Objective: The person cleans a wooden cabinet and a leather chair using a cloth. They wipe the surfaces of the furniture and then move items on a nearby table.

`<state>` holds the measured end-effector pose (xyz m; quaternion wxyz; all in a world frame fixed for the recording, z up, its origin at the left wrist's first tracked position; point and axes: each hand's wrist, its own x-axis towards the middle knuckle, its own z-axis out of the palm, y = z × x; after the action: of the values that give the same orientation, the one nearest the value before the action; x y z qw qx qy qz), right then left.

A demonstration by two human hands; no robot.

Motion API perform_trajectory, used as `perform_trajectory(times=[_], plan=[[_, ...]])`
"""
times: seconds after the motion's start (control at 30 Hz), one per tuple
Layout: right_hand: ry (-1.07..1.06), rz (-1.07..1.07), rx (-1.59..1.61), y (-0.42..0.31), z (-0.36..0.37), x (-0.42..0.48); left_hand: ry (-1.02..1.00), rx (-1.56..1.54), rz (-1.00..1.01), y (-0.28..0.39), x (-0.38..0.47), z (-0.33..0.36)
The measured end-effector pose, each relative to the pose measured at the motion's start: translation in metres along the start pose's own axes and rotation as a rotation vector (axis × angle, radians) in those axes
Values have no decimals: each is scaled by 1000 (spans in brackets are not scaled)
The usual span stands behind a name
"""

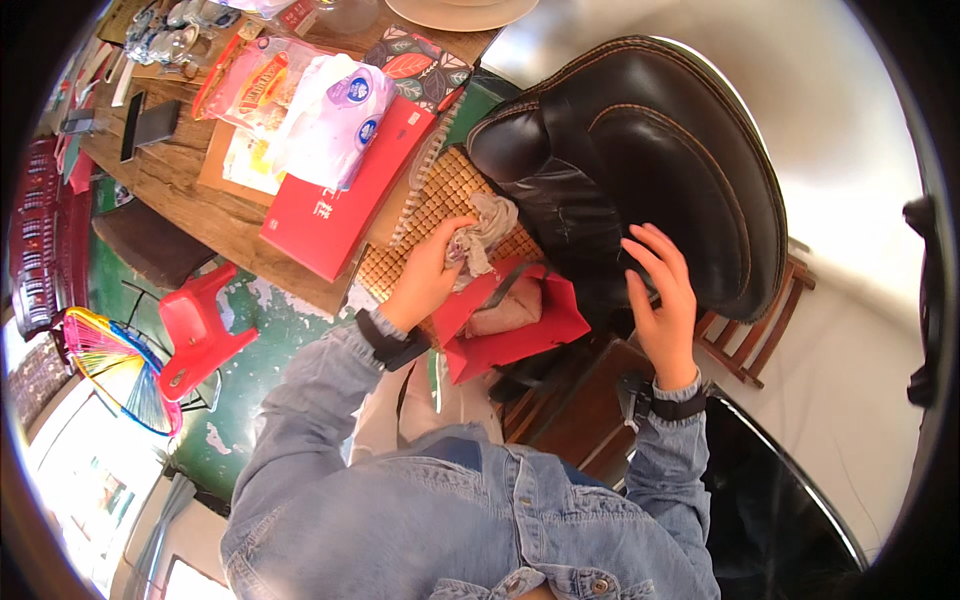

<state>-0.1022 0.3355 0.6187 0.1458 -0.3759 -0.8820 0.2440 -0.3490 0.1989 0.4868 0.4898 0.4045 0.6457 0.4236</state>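
A crumpled, light-coloured cloth (487, 225) is gripped in my left hand (429, 276), above the bamboo-tile seat mat (442, 191) of a black leather chair (660, 150). Just below it a red paper bag (559, 311) gapes upward. Inside the bag lies a pale pinkish bundle (510, 309), and a dark strap (511, 286) crosses its mouth. My right hand (664, 300) holds nothing. Its fingers are spread close to the chair's black leather; whether they touch it cannot be made out.
To the left, a wooden table (169, 165) bears a flat red box (337, 217), a tissue pack (349, 120), a food bag (259, 79) and a phone (132, 126). A red plastic stool (191, 330) and a multicoloured corded chair (112, 367) stand on the green floor.
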Motion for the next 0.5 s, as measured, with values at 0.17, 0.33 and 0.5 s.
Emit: perform_trajectory(times=[0.17,0.33,0.5], plan=[[-151,61,72,26,18,-7,263,-250,315,-42,69,46],[-518,241,141,38,55,-42,535,-219,699,-38,134,74],[173,90,-409,43,13,-51,472,310,935,-18,176,93]])
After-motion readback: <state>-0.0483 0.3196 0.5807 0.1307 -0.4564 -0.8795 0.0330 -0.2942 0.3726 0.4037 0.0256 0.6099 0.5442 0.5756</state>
